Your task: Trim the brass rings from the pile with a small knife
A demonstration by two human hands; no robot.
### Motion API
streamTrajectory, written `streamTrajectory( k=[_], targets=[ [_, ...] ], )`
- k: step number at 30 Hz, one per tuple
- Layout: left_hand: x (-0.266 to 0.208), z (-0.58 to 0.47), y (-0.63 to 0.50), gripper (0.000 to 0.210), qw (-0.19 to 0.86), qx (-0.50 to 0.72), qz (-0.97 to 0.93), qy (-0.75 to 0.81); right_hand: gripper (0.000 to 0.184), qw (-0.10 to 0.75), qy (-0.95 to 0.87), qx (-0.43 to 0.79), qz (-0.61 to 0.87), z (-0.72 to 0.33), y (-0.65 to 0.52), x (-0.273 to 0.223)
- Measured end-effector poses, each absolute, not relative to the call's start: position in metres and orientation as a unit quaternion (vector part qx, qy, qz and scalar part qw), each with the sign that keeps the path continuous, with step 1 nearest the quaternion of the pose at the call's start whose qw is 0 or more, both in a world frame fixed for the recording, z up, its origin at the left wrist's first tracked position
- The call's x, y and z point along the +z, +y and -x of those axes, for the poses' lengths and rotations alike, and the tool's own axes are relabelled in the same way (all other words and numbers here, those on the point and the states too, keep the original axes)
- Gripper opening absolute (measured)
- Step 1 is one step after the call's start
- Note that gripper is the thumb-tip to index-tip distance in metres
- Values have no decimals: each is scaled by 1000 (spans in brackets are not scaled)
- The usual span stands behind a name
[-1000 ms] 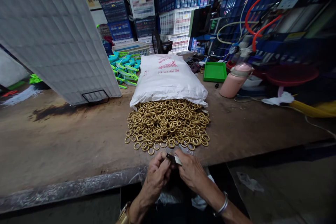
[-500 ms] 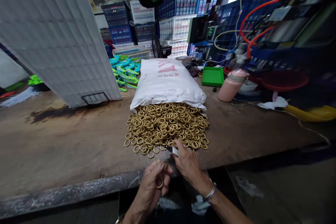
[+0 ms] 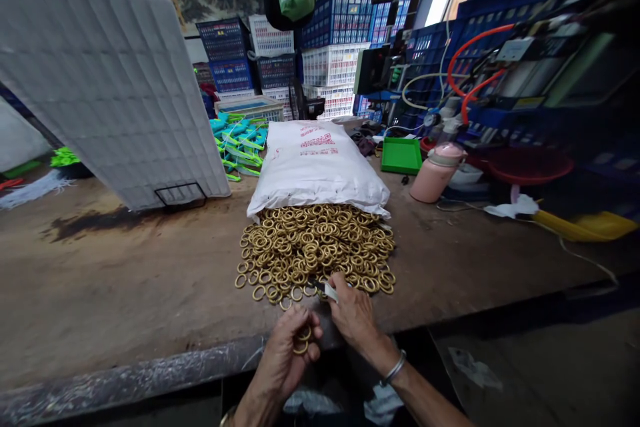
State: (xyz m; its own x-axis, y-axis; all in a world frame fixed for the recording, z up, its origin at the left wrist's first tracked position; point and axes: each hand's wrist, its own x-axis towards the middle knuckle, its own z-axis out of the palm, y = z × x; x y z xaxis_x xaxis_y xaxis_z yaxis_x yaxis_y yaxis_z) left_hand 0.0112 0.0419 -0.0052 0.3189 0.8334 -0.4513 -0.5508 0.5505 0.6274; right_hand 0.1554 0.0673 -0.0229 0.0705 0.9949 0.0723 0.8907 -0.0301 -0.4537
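Note:
My left hand [image 3: 289, 349] is closed around brass-coloured rings [image 3: 301, 347] at the table's front edge; at least two show between thumb and fingers. In my right hand [image 3: 356, 315] is a small tool with a white handle [image 3: 330, 291] and a dark tip, its exact kind unclear. That tip touches or hovers over the near edge of a heap of similar rings [image 3: 320, 243]. The heap spills from under a white woven sack [image 3: 320, 170] with red print. A few rings lie loose at the heap's front.
A white quilted panel [image 3: 110, 93] stands on the left of the wooden table [image 3: 150, 293]. Teal and green plastic pieces [image 3: 240, 140] lie beside the sack. To the right are a green tray [image 3: 401, 155], a pink bottle [image 3: 436, 173] and a yellow scoop-like piece [image 3: 585, 223]. Stacked crates [image 3: 335, 67] fill the back.
My left hand has turned slightly, so the rings in it show more clearly. The right hand's tool has shifted a little left. The whole view has tipped upward slightly.

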Motion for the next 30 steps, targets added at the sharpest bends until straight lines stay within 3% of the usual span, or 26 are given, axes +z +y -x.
streamTrajectory(
  k=[3, 8, 12, 20, 30],
  targets=[
    [-4, -18, 45, 29, 754, 448, -249, 411, 8, 290, -651, 207, 671, -158, 67, -20],
    [-7, -26, 49, 37, 697, 436, -342, 455, 18, 412, -585, 342, 610, -155, 61, -19],
    [-4, -27, 50, 26, 671, 416, -387, 477, 19, 410, -556, 426, 584, -152, 58, -17],
    [0, -21, 50, 15, 499, 449, -581, 460, 27, 378, -607, 385, 584, -150, 59, -11],
    [0, -23, 50, 34, 733, 381, -391, 406, 24, 395, -547, 466, 573, -147, 56, 1]
  ],
)
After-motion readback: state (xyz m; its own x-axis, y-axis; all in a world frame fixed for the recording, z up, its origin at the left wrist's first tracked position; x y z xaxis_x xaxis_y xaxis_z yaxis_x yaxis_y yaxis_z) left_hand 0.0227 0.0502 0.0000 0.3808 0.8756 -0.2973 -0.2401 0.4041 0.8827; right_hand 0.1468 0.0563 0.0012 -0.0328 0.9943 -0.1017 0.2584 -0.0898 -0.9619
